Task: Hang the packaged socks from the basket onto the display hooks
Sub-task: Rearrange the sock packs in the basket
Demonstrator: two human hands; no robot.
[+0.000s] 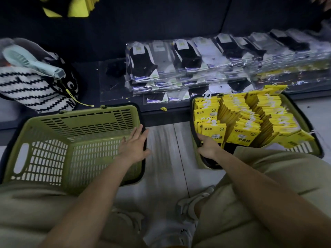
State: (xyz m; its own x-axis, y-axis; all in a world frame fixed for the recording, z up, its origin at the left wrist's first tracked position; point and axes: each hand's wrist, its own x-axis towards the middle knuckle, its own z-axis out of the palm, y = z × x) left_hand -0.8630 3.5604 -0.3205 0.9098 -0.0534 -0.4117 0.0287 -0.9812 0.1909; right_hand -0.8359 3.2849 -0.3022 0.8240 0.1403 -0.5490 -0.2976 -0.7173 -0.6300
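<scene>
Two green plastic baskets stand on the floor. The right basket (317,151) is packed with several rows of yellow-carded sock packs (241,135) with white hooks. My right hand (208,147) is closed on that basket's near left rim, just below the front packs. The left basket (53,140) has nothing in it. My left hand (134,144) lies flat with fingers spread on its right rim. Some yellow packs (78,6) hang at the top left; the display hooks themselves are not visible.
Stacks of clear-bagged black, white and grey socks (197,58) lie on a low dark shelf behind the baskets. A striped black-and-white bag (32,86) with a pale blue item sits at the left. My knees and shoes fill the bottom of the view.
</scene>
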